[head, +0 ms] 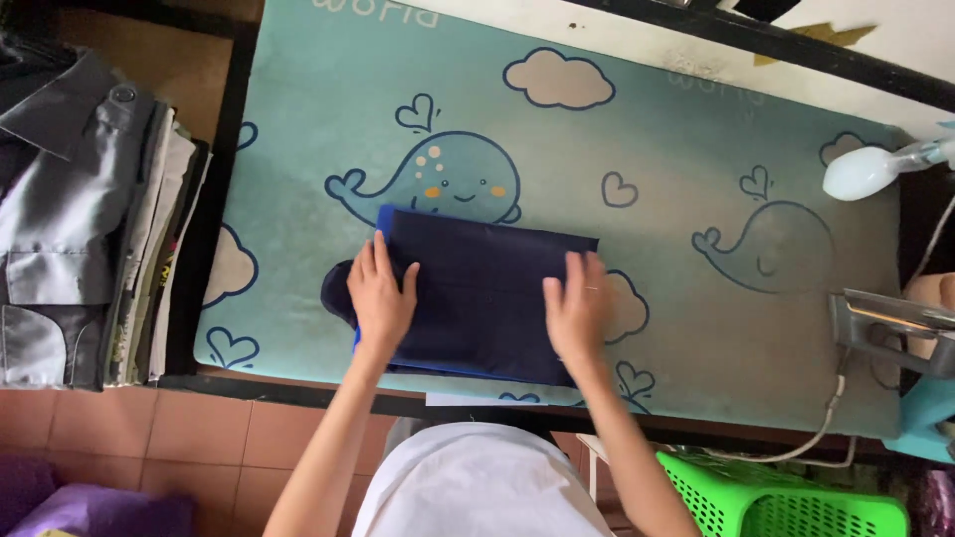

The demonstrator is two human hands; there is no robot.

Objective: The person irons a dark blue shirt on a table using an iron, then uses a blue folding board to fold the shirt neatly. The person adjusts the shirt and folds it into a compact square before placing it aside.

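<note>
A folded navy-blue garment [479,293] with a brighter blue edge lies near the front of a teal ironing mat [676,119] printed with whales, clouds and hearts. My left hand [379,293] rests flat on the garment's left part, fingers apart. On the garment's right edge my right hand [577,306] presses flat, fingers spread. Neither hand grips anything. A dark rounded bit of cloth [336,291] sticks out to the left of my left hand.
A pile of folded clothes [80,219], grey on top, sits at the left. At the right edge are a pale blue spray bottle [863,171], a metal iron [895,328] with a white cord [828,423], and a green plastic basket [776,502] on the tiled floor.
</note>
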